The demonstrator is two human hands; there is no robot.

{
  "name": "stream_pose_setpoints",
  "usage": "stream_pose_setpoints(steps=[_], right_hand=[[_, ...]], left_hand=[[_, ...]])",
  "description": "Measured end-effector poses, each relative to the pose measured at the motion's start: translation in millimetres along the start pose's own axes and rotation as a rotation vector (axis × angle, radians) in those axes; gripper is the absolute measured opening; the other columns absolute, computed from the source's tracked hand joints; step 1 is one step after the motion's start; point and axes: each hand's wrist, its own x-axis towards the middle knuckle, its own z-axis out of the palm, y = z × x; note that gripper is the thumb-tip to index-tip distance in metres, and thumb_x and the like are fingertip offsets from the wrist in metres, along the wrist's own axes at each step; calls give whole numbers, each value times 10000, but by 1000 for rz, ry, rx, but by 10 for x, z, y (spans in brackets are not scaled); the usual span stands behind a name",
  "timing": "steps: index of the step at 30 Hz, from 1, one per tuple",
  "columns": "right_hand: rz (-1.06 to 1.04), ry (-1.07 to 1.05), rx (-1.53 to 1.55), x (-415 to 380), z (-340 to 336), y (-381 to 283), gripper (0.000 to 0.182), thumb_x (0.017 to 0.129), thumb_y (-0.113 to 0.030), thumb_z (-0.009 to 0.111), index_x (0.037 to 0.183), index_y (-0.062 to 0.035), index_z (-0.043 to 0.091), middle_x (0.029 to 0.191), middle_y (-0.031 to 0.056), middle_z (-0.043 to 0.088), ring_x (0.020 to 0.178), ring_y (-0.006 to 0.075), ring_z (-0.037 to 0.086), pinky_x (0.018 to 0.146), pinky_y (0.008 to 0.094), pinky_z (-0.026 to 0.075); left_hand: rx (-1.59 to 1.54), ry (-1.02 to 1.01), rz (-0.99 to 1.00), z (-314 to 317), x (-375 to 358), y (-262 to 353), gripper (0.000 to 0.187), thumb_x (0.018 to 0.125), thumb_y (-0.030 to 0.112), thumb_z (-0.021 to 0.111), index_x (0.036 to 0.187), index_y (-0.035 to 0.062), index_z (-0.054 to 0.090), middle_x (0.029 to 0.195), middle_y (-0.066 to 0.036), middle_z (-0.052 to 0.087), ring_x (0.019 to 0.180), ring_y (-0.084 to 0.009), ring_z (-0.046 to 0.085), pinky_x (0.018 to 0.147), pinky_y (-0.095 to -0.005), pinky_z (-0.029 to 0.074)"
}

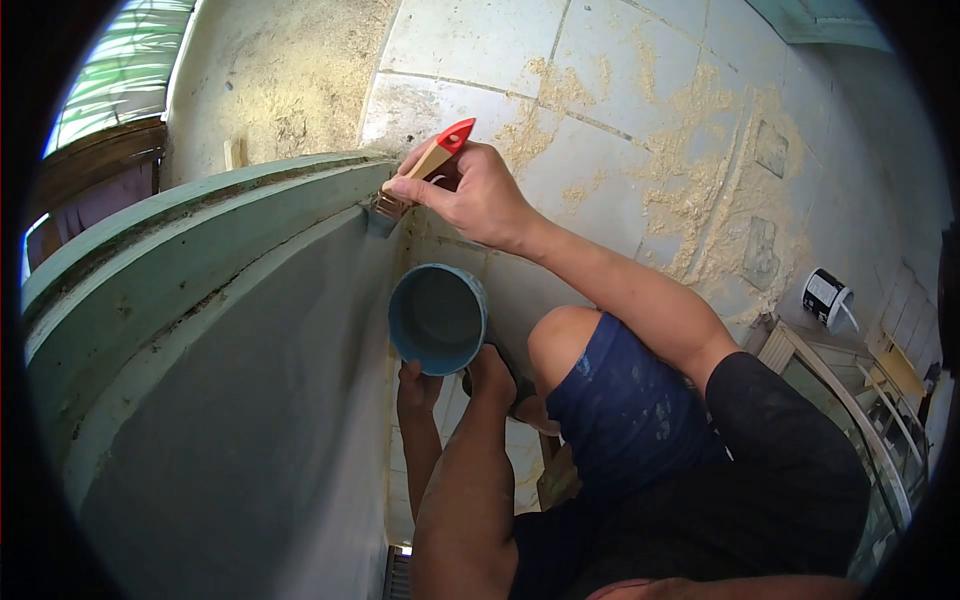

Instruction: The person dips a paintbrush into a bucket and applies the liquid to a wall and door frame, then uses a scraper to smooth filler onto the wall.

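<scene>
My right hand (478, 195) is closed around a paintbrush (432, 160) with a pale wooden handle and red tip. Its bristles point down and meet the wall's edge, beside the pale green frame (190, 235). Below the brush, a blue bucket (437, 318) tilts its open mouth toward me, with grey paint (440, 310) inside. My left hand (417, 388) supports the bucket from its lower side; part of its grip is hidden behind it. Grey paint covers the wall panel (250, 400) on the left.
The tiled floor (470, 35) carries dried, yellowish splatter (700, 170). A black-and-white tub (827, 300) lies at the right, near a framed glass panel (850, 400). My bent legs are close to the bucket. A window-like opening (120, 75) shows at the upper left.
</scene>
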Motion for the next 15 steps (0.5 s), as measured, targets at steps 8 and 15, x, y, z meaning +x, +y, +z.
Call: stream_pose_setpoints(steps=[8,15], right_hand=[[1,103,-170,56,-144,127,180,929,-153,759,980,11,707,865,71,738,795,116,688,732,279,558],[44,-2,-22,21,43,-205,242,881,-242,779,922,-8,733,831,125,746,760,190,717,740,332,558]], left_hand=[[0,5,1,-34,1,-19,462,1018,304,389,1362,18,504,1400,-169,547,1209,-302,595,994,-420,499],[4,1,1,-13,-9,-16,467,1017,302,386,1361,11,503,1400,-175,547,1209,-307,595,993,-422,500]])
